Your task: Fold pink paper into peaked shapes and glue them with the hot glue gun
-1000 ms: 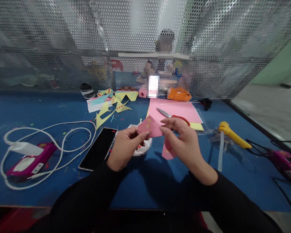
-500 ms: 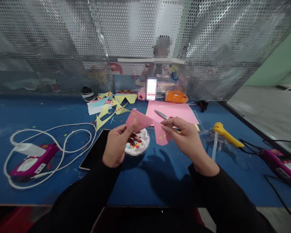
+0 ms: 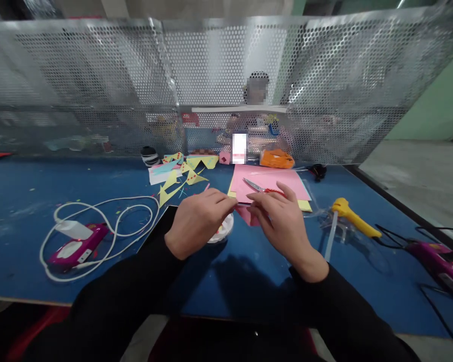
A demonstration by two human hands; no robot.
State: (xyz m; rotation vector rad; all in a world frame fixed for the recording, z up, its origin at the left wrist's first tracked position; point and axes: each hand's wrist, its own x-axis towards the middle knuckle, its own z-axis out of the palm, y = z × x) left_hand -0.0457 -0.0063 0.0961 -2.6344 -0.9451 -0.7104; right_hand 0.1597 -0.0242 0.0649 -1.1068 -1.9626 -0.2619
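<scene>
Both hands are raised above the blue table, holding a pink paper piece (image 3: 248,215) between them. My left hand (image 3: 200,218) is closed, its back toward me, and covers most of the paper's left side; a thin pink edge shows above its knuckles. The fingertips of my right hand (image 3: 281,221) pinch the paper's right side. Partly hidden below my left hand is a white bowl (image 3: 226,232). Behind my right hand, scissors (image 3: 253,185) with red handles lie on a stack of pink and yellow paper sheets (image 3: 287,176).
Yellow paper cutouts (image 3: 194,176) lie at the back left. A yellow hot glue gun (image 3: 357,218) rests at right, wired to a purple power strip (image 3: 438,259). White cable (image 3: 115,234) loops at left by another purple strip (image 3: 75,249). A perforated metal screen (image 3: 226,65) stands behind; a person sits beyond it.
My hands have come closer together and turned over, backs toward me, so the pink paper is now mostly covered. The camera view has tilted up slightly.
</scene>
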